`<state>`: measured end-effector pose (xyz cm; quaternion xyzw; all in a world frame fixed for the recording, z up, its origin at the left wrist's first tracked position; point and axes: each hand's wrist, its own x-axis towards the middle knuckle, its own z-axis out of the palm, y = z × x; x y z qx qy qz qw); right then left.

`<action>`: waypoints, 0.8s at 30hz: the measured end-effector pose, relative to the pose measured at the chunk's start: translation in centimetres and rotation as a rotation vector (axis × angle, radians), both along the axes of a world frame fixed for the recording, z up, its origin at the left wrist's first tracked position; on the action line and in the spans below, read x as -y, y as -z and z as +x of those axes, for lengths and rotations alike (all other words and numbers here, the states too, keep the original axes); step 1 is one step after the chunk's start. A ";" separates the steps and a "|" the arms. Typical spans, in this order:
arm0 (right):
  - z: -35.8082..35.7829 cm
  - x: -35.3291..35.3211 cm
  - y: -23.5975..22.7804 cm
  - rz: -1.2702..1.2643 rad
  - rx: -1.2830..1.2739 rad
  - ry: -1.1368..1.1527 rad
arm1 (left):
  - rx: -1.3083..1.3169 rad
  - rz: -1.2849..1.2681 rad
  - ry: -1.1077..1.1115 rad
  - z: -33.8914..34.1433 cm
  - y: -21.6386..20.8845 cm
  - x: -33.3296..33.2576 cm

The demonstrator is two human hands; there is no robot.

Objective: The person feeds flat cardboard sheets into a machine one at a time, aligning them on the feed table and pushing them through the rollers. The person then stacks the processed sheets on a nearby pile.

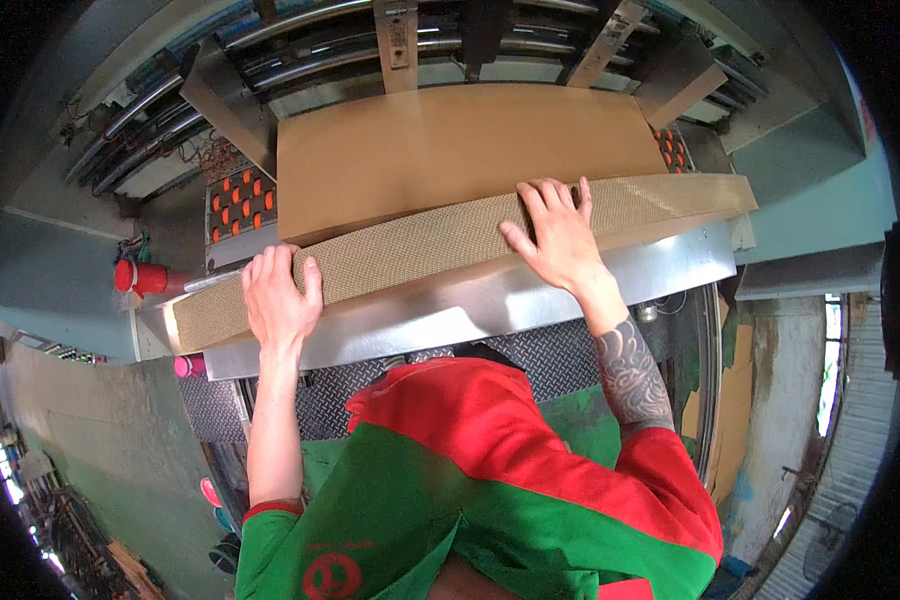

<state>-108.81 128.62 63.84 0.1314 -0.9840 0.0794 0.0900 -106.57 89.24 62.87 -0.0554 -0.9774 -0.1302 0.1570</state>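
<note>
A long, thick stack of corrugated cardboard sheets stretches across in front of me, its fluted edges facing up. It slants from the near left to the far right. Near its left end my left hand grips it, fingers bent over the far side and thumb on the fluted face. Right of the middle, my right hand holds it too, fingertips hooked over the far edge with the thumb spread to the left. Beyond lies a broad, flat brown cardboard sheet, partly covered by the stack.
A shiny metal ledge runs beneath the stack on my side. Upright metal guides and steel bars stand at the back. Orange rollers flank the flat sheet. A red knob sits at left; patterned metal plate lies below.
</note>
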 end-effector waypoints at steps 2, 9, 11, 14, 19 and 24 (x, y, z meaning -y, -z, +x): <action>0.4 0.7 -1.1 0.037 0.026 -0.047 | -0.005 0.001 -0.002 0.0 0.0 0.0; -1.0 4.0 -1.3 -0.063 0.093 -0.344 | 0.006 0.005 0.003 -0.2 0.0 0.1; -1.3 4.2 -0.9 -0.051 0.085 -0.332 | -0.002 0.008 0.002 -0.3 0.1 0.1; -1.3 4.1 -0.6 -0.066 0.064 -0.348 | -0.004 0.005 0.007 -0.4 0.3 0.1; -0.9 4.1 -0.7 -0.083 0.060 -0.345 | 0.084 -0.002 0.020 -0.2 -0.6 0.1; -0.9 4.0 -0.6 -0.095 0.059 -0.352 | 0.048 -0.031 0.077 0.7 -2.4 -2.1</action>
